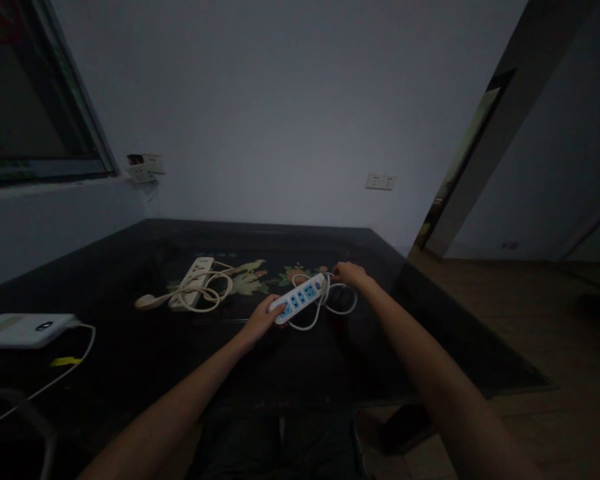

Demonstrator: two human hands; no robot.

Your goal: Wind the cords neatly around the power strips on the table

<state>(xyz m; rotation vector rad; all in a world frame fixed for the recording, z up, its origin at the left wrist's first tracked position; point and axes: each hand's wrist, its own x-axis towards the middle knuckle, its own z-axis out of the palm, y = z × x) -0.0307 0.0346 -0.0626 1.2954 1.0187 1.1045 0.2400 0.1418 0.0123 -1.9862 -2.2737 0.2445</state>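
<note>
Two counted: one cream power strip (pixel 196 275), one blue-faced power strip (pixel 301 299). Left fingers (pixel 277 310) clamp the latter, right fingers (pixel 342 268) its white cord (pixel 356 300).

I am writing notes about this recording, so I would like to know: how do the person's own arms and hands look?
The left arm and right arm are bare, slim forearms, with no sleeve in view. The left hand and right hand wear no gloves. No watch shows; small rings or markings are too dim to tell.
</note>
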